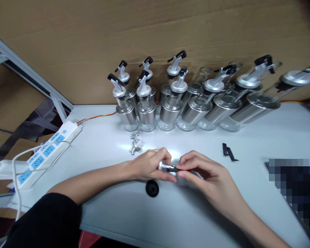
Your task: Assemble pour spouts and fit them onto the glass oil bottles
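My left hand (155,164) is closed around a silver pourer spout (163,166), its narrow end pointing right. My right hand (203,172) pinches a small black lever (173,169) between thumb and fingers, against the tip of the spout. Just below my left hand lies a round black stopper (152,188), flat on the table. Beyond my left wrist are loose silver spout pieces (136,143). To the right of my right hand lie black levers (228,151) like the one I hold.
Several glass bottles with steel sleeves (147,112) and lever pourers stand along the cardboard wall (93,51). A white power strip (49,151) with a loose white cable lies at the left edge. A dark object, partly pixelated (297,193), is at the right.
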Demonstrator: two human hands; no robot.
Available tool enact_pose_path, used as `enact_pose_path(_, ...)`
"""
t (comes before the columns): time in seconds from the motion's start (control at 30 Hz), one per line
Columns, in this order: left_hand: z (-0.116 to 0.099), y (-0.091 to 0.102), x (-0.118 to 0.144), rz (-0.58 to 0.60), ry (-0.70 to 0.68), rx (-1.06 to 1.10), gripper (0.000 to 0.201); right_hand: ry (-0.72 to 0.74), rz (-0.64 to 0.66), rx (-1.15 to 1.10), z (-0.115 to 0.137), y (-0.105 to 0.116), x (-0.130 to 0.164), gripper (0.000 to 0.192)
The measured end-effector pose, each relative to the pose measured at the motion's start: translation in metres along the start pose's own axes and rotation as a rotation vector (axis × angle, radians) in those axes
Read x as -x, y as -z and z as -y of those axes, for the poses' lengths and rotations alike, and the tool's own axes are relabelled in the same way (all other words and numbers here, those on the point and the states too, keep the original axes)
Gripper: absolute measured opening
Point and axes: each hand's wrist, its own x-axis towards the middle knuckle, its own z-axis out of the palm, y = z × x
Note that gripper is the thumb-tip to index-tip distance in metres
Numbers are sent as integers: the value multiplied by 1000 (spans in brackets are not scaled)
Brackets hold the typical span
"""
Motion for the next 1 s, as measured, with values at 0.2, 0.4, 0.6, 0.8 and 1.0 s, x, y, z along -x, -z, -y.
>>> enact_pose_path(0.2, -2, -1, 0, -5, -59, -77, 48, -6, 9, -12, 0, 1, 0, 17)
enact_pose_path(0.4, -1, -1, 0, 17, -85, -99, 47, -67, 95, -86, -1, 1, 0, 16)
enact_pose_path(0.6, -1, -2, 1, 27, -71, -100, 42, -61, 75, -101, 0, 0, -2, 13)
enact_pose_path(0.8, 1, -4, 4, -14, -139, -141, 24, -84, 72, -114, -1, -2, -2, 16)
enact_pose_path(1.0, 1, -4, 3, -60, -216, -179, 7, -115, 68, -139, -4, -3, -2, 17)
